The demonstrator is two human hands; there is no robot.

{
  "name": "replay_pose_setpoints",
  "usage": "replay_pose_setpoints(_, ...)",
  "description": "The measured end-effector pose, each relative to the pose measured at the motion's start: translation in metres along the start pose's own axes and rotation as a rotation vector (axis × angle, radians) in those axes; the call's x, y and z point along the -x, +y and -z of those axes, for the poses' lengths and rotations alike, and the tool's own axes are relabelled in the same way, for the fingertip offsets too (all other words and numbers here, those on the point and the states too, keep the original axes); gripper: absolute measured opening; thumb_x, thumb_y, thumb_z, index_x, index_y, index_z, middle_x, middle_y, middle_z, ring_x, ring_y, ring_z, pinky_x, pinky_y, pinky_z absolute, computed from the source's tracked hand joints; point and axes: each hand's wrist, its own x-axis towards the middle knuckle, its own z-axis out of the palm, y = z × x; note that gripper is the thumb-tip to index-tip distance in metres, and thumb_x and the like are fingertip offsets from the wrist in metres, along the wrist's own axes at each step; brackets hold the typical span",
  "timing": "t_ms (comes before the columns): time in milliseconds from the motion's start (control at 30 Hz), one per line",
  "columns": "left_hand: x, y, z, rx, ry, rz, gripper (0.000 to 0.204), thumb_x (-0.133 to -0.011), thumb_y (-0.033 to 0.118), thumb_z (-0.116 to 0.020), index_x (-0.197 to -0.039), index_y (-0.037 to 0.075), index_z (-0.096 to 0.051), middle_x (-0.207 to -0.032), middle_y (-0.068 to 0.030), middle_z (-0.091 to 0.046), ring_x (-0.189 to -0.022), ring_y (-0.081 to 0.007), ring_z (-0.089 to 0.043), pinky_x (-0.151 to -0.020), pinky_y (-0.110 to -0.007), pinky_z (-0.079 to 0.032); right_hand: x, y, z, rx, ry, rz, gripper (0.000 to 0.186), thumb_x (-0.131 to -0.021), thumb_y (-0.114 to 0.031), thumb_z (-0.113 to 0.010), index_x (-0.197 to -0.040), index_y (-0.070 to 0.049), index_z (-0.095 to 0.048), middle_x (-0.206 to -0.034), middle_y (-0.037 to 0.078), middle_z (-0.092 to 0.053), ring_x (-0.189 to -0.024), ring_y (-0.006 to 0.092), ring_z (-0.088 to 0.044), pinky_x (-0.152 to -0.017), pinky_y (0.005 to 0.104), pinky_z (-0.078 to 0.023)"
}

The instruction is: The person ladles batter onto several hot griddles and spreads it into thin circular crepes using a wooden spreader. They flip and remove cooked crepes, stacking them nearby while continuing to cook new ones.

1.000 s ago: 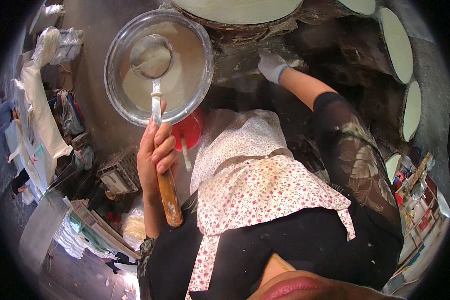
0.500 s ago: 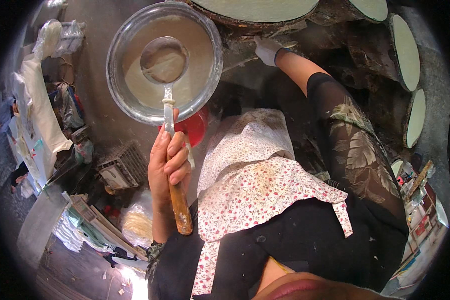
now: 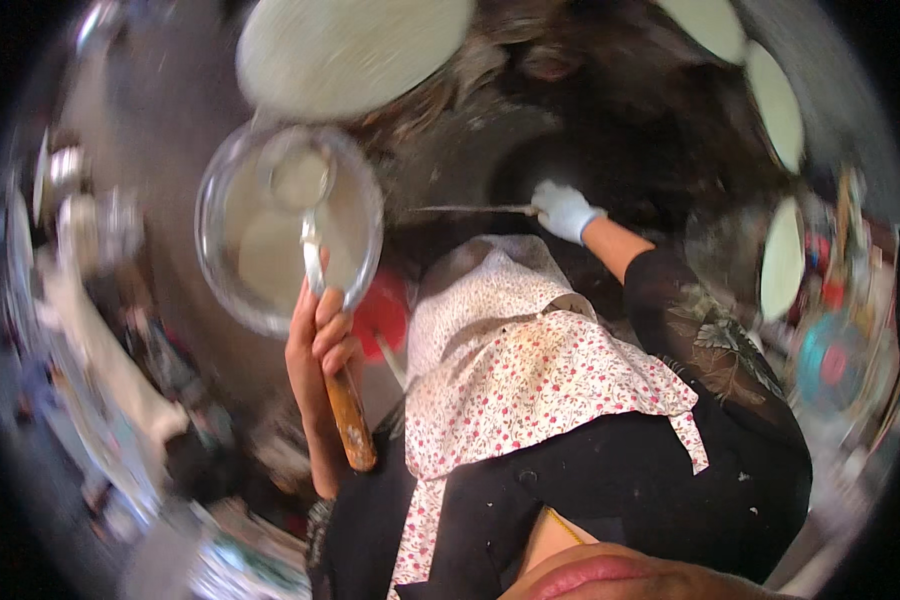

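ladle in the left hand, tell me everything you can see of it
The ladle has a wide, round bowl, a slim, silvery shank that looks like metal, and a brownish-yellow handle that looks wooden and worn at its end. The left hand grips it around the upper handle. It slants slightly, bowl away from the body, over the basin of pale liquid. Blur hides whether the bowl touches the liquid or how full it is.
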Motion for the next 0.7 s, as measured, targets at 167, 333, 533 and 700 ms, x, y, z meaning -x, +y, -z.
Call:
replay_pose_setpoints(167,-0.05,0.023,-0.001,0.159,0.0,0.369,0.05,-0.116,0.015,-0.036,-0.164,0.003,-0.027,-0.087,0.0006,-0.036,-0.061,-0.0046,-0.039,-0.045,-0.021,-0.036,0.14,-0.032,-0.071,-0.635,0.314,-0.6,0.032,-0.098,-0.026,-0.058,-0.124,-0.02,-0.075,-0.11,0.014,-0.075,-0.106,0.0295,-0.072,-0.091,0.0447,-0.058)
replay_pose_setpoints(333,-0.118,-0.031,-0.039,-0.167,-0.042,0.496,0.054,-0.116,0.012,-0.032,-0.166,0.0,-0.018,-0.089,-0.0032,-0.039,-0.058,-0.0071,-0.042,-0.047,-0.023,-0.042,0.192,-0.025,-0.087,-0.824,0.944,-0.968,0.062,-0.096,-0.022,-0.066,-0.156,-0.025,-0.052,-0.12,0.019,-0.071,-0.106,0.0325,-0.071,-0.087,0.0439,-0.056)
replay_pose_setpoints(533,-0.178,-0.169,-0.122,-0.265,-0.167,0.913,0.055,-0.116,0.013,-0.029,-0.167,-0.001,-0.014,-0.09,-0.0055,-0.04,-0.06,-0.0108,-0.046,-0.05,-0.026,-0.045,0.236,0.035,-0.038,-1.454,1.3,-1.281,0.053,-0.094,-0.038,-0.077,-0.126,0.0,-0.059,-0.087,0.013,-0.06,-0.074,0.0228,-0.063,-0.068,0.0374,-0.051)
replay_pose_setpoints(700,-0.186,-0.306,-0.157,-0.346,-0.159,1.069,0.056,-0.115,0.008,-0.031,-0.167,0.0,-0.014,-0.091,-0.0072,-0.043,-0.056,-0.0088,-0.047,-0.046,-0.024,-0.048,0.324,0.139,-0.005,-1.468,1.227,-1.556,0.039,-0.092,-0.033,-0.08,-0.125,-0.016,-0.068,-0.092,0.012,-0.062,-0.071,0.0222,-0.064,-0.066,0.0368,-0.052)
